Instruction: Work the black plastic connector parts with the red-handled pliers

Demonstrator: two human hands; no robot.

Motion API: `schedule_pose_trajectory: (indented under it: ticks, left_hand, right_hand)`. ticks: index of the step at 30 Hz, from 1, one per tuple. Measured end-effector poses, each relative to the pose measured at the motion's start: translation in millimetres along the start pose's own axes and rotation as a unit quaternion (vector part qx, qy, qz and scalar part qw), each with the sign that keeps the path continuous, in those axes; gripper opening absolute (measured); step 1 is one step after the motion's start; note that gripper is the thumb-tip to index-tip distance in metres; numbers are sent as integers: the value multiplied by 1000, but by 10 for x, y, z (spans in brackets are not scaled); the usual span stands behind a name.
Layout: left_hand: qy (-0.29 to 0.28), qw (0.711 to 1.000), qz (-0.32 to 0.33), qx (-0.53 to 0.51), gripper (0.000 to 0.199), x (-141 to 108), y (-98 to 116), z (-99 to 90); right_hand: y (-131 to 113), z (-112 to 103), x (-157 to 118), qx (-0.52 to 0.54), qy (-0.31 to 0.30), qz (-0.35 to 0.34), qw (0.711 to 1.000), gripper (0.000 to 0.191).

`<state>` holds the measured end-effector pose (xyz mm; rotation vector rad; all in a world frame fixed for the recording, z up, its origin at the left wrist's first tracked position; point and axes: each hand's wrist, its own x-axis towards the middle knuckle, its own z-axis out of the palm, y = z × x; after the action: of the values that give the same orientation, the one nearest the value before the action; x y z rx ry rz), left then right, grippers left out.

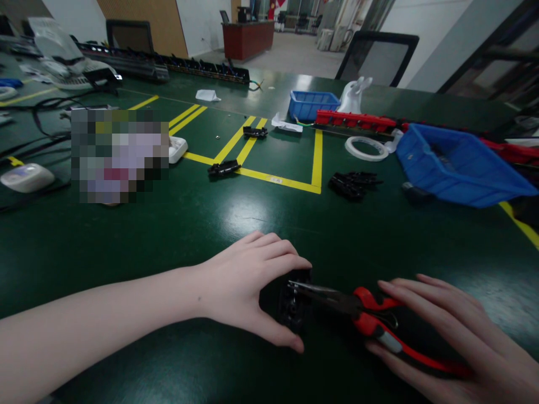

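On the green table a small black plastic part (295,311) lies between the thumb and forefinger of my left hand (248,280), which steadies it at both ends. My right hand (455,331) is closed around the red handles of a pair of needle-nose pliers (362,311). The narrow jaws of the pliers reach left onto the upper portion of the black part, at a small shiny metal bit. Whether the jaws clamp that bit cannot be made out.
Two black parts (224,168) lie by the yellow tape lines, and a pile of black parts (356,184) sits right of them. Farther right are a tape roll (367,148) and a blue bin (463,168). A smaller blue bin (314,105) stands behind. At left is a white mouse (27,177).
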<state>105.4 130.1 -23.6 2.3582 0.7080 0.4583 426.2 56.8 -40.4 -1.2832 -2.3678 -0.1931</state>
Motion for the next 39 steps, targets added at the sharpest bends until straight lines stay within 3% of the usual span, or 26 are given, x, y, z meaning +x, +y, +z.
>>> schedule_pose_trajectory:
  ticks: [39]
  left_hand:
    - [19,1000,15,-2,81,-8,-22,6]
  right_hand:
    - [17,10,6,16,-5,13,1000,52]
